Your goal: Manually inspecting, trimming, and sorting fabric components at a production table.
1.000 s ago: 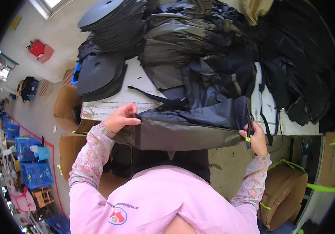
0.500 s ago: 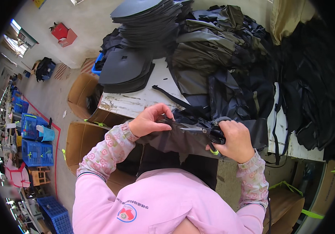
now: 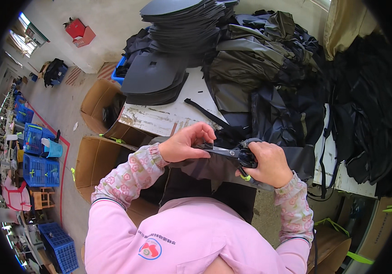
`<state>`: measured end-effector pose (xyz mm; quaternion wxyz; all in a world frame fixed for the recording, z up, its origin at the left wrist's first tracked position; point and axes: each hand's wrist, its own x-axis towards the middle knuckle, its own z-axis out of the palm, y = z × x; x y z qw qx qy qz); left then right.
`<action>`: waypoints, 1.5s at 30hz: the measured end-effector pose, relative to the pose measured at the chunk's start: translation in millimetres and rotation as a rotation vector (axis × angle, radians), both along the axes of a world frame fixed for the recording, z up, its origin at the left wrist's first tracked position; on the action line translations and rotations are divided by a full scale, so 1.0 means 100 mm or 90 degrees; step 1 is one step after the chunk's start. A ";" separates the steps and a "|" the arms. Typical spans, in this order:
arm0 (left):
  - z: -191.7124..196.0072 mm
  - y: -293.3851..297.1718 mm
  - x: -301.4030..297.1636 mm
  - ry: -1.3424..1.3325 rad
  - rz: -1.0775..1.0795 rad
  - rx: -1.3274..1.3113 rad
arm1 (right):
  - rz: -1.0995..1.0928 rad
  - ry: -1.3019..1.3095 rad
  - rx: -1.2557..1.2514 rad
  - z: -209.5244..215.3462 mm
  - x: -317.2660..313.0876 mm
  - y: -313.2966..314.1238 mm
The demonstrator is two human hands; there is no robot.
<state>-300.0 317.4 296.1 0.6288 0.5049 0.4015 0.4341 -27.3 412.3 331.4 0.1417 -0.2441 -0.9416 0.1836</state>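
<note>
Black-handled scissors (image 3: 234, 154) sit near the middle of the frame in the picture that reaches me, and the right hand (image 3: 271, 165) is clenched round their handles, a yellow-green tie (image 3: 245, 177) showing beneath its fingers. From my end I see the pale blades pointing left, their tips close against the fingers of the left hand (image 3: 186, 144). That one is half curled, thumb and fingertips drawn together on the edge of the dark grey cloth (image 3: 223, 172), which droops below both hands in front of the wearer, at the near edge of the white, scuffed surface (image 3: 152, 115). I cannot make out exactly what lies between the blades. Above the hands, a black strap (image 3: 207, 112) slants across the surface, with stacked dark panels (image 3: 155, 80) to its upper left and a heap of dark fabric (image 3: 250, 68) at upper centre. One second ago I had the hands wide apart, the cloth stretched between them and the scissors upright in the right; half a second ago they had come together, and now the gap is narrower still, with the blades nearer the left fingertips.
</note>
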 end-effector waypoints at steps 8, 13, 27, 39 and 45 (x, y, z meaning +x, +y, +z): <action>0.03 -0.01 -0.02 -0.016 -0.008 -0.034 | -0.001 -0.012 -0.051 -0.02 -0.02 -0.02; 0.02 -0.01 -0.03 0.003 -0.016 -0.028 | 0.004 -0.015 -0.040 -0.07 0.01 -0.02; 0.06 0.01 -0.04 0.057 -0.033 0.003 | -0.111 0.015 -0.081 -0.07 0.40 0.03; -0.04 0.28 -0.66 0.277 0.101 -0.007 | -0.288 0.061 -0.301 -0.59 1.33 0.11; 0.08 0.39 0.29 0.681 0.038 0.394 | -0.242 0.090 -0.358 -0.45 1.32 0.01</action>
